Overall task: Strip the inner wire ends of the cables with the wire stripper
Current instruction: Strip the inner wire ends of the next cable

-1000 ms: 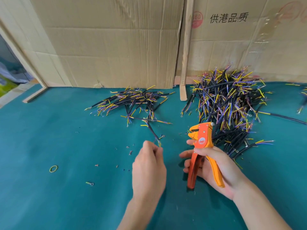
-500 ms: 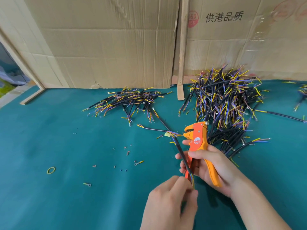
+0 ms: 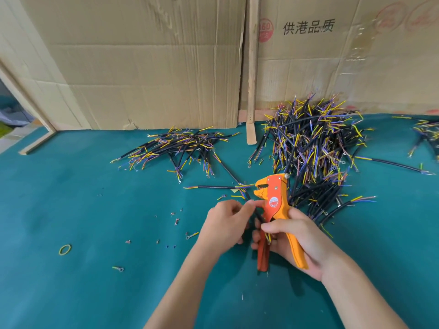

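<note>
Fingers [image 3: 247, 206] of the left hand [image 3: 224, 227] pinched a black cable [image 3: 252, 205] just below the orange wire stripper [image 3: 275, 205], feeding its coloured inner wires up toward the tool's head at centre frame. And the right hand [image 3: 299, 238] was clenched round the stripper's handles, thumb across the front, the jaws standing slightly apart with a yellow-green wire end lying at their mouth. By my reckoning this end was not yet stripped; the squeeze was what remained for it.

How far along? Hard to call exactly. A smaller heap of cables [image 3: 180, 146] lay on the teal worktop [image 3: 71, 198] at upper centre, and a much bigger heap [image 3: 316, 148] sat to its right against the cardboard [image 3: 142, 67]. Which heap was finished I could not tell, the wire tips being too small to read. Bits of stripped insulation [image 3: 175, 220] were scattered left of the hands, so some work had plainly been done. A few more cables [image 3: 425, 134] showed at the right edge. Plenty looked left.
</note>
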{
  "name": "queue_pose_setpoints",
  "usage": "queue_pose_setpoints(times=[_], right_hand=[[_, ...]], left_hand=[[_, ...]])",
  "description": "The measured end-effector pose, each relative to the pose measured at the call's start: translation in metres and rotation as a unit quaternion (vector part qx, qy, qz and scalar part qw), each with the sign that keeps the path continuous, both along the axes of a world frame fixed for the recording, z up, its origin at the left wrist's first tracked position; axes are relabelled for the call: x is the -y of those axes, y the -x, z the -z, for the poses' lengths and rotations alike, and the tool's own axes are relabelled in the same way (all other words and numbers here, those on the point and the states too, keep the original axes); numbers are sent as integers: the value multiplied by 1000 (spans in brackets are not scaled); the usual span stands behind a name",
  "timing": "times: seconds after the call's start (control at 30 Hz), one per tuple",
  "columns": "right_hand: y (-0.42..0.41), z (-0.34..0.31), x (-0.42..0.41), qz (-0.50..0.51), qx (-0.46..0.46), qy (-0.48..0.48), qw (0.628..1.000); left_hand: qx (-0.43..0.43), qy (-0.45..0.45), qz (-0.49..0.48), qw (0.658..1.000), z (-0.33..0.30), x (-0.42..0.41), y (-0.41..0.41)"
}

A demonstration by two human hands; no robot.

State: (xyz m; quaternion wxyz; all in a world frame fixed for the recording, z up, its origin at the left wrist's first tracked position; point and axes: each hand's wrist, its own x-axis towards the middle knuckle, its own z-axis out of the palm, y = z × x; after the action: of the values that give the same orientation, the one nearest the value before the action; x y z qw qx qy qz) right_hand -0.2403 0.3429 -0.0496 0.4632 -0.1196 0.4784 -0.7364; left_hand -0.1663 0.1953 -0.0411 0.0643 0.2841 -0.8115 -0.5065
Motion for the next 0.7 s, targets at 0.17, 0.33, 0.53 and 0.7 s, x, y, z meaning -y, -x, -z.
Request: queue_pose_setpoints(times=[0.17,0.33,0.53,0.7], right_hand=[[2,3,-1,4,10,7,1000],[2,2,0,-10,14,16,1000],[4,1,-2,-24,7,12,1000],[3,-1,-2,-19,17,9,1000]], left_hand=[[-32,-104,-2,994,4,0,19],[-69,-124,-121,982,3,30,35],[7,103,-194,976,-30,99,57],[103,268,-137,948,-45,99,53]])
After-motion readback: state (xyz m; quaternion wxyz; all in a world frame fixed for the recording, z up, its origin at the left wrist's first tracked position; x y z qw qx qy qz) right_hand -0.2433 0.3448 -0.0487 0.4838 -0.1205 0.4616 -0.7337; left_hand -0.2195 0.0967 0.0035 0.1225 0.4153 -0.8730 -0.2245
